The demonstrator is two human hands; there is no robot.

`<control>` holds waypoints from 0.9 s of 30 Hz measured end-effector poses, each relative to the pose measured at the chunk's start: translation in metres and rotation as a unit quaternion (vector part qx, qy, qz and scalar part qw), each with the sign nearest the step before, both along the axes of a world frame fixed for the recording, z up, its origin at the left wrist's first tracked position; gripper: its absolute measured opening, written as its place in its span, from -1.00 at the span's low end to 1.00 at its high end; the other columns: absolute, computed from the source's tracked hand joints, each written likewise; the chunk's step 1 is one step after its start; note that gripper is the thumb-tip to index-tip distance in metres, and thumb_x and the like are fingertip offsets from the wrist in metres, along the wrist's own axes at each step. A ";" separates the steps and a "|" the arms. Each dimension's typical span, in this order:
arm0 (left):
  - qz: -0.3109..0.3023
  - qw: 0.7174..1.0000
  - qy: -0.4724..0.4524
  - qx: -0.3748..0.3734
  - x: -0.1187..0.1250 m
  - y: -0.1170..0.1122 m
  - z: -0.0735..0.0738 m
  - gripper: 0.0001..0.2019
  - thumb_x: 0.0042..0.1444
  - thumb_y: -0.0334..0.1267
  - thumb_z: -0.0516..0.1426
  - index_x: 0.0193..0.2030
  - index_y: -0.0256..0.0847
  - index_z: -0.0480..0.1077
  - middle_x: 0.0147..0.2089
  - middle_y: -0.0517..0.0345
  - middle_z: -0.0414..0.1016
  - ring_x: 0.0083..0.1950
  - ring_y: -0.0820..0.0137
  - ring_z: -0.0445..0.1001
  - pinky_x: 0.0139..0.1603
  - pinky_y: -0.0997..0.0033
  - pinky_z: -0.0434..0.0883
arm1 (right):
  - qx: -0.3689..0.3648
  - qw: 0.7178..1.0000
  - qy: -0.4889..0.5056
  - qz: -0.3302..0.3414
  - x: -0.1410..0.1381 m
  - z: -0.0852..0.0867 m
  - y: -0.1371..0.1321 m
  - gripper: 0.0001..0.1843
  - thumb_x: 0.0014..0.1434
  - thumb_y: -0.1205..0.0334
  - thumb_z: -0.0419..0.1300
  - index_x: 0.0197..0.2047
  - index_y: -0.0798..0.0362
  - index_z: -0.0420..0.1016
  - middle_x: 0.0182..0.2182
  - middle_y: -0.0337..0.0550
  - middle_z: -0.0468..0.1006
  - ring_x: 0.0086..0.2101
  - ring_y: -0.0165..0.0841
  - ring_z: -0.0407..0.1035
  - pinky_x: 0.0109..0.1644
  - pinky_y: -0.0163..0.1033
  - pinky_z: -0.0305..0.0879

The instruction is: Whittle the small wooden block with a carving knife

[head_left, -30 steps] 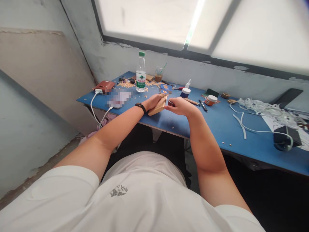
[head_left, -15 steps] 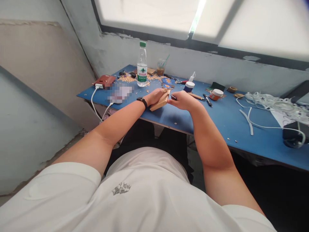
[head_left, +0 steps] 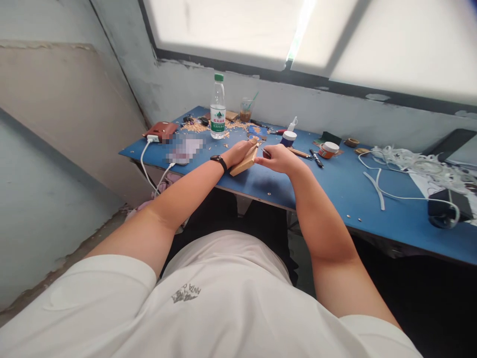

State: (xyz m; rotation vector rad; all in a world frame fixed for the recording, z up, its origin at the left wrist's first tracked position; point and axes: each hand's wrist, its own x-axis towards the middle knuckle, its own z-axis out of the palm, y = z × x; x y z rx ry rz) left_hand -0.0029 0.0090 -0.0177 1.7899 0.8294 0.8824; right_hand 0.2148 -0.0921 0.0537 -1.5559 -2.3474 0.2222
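My left hand [head_left: 238,151] is wrapped round a pale wooden block [head_left: 244,163], which it holds at a slant above the front of the blue table [head_left: 276,185]. A black watch is on that wrist. At the right of the block, my right hand [head_left: 276,158] is closed on a dark-handled carving tool [head_left: 266,153]. The thumb of this hand reaches toward the block's near side. Most of the tool is inside the fist, and its blade is too small to make out. Small pale wood bits show at the block's far end.
Behind my hands stand a water bottle [head_left: 218,112], a drink cup [head_left: 246,110] and wood shavings [head_left: 196,127]. A dark blue jar [head_left: 288,138], an orange jar [head_left: 328,150] and a marker [head_left: 316,158] lie rightward. A phone [head_left: 188,150] and brown pouch [head_left: 161,131] are left; tangled white tubing [head_left: 406,161] is far right.
The camera view has shifted slightly, so the table things appear a little lower. My right hand has moved a little away from the block's far end; both grips stay the same.
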 end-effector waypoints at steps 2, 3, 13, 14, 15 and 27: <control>0.014 1.000 -0.006 -0.020 0.002 -0.003 0.002 -0.28 0.73 0.35 0.15 -0.36 -0.15 0.53 -0.45 0.07 0.56 -0.44 0.36 0.43 -0.30 0.24 0.34 | -0.007 1.000 0.004 0.016 -0.001 0.004 -0.007 -0.45 0.66 -0.27 0.42 -0.24 -0.07 0.47 -0.36 -0.17 0.57 -0.28 -0.23 0.39 -0.12 -0.10 0.16; 0.019 0.999 -0.012 -0.029 0.003 -0.006 0.003 -0.32 0.74 0.28 0.16 -0.36 -0.16 0.53 -0.44 0.06 0.57 -0.44 0.36 0.44 -0.30 0.24 0.35 | -0.012 1.000 0.006 0.022 -0.001 0.006 -0.010 -0.49 0.67 -0.22 0.40 -0.23 -0.07 0.48 -0.36 -0.18 0.56 -0.28 -0.24 0.38 -0.11 -0.09 0.17; 0.007 0.998 -0.038 -0.049 0.007 -0.029 0.022 -0.62 0.59 -0.29 0.13 -0.37 -0.17 0.45 -0.42 0.15 0.49 -0.41 0.39 0.40 -0.25 0.30 0.36 | -0.018 0.999 0.008 0.038 -0.001 0.005 -0.007 -0.47 0.64 -0.14 0.34 -0.33 -0.10 0.33 -0.43 -0.25 0.43 -0.31 -0.28 0.25 -0.14 -0.08 0.11; 0.004 0.999 -0.033 -0.039 0.007 -0.028 0.022 -0.64 0.57 -0.31 0.15 -0.36 -0.17 0.45 -0.42 0.16 0.48 -0.40 0.39 0.39 -0.24 0.30 0.36 | -0.016 0.999 0.013 0.032 -0.002 0.003 -0.005 -0.47 0.63 -0.15 0.34 -0.33 -0.11 0.33 -0.44 -0.25 0.42 -0.31 -0.28 0.24 -0.14 -0.08 0.10; 0.003 0.999 -0.027 -0.031 0.006 -0.027 0.022 -0.65 0.55 -0.32 0.16 -0.36 -0.17 0.45 -0.42 0.17 0.46 -0.40 0.39 0.39 -0.24 0.30 0.36 | -0.012 0.999 0.019 0.028 -0.002 0.002 -0.003 -0.46 0.62 -0.16 0.35 -0.34 -0.11 0.33 -0.45 -0.25 0.41 -0.31 -0.28 0.24 -0.14 -0.08 0.10; -0.013 1.000 0.011 0.007 -0.001 -0.009 0.008 -0.33 0.77 0.24 0.12 -0.35 -0.16 0.53 -0.47 0.07 0.53 -0.44 0.34 0.43 -0.27 0.26 0.39 | 0.008 0.999 0.027 -0.044 -0.007 -0.006 0.007 -0.33 0.50 -0.29 0.50 -0.41 -0.11 0.29 -0.46 -0.21 0.43 -0.29 -0.25 0.27 -0.17 -0.08 0.08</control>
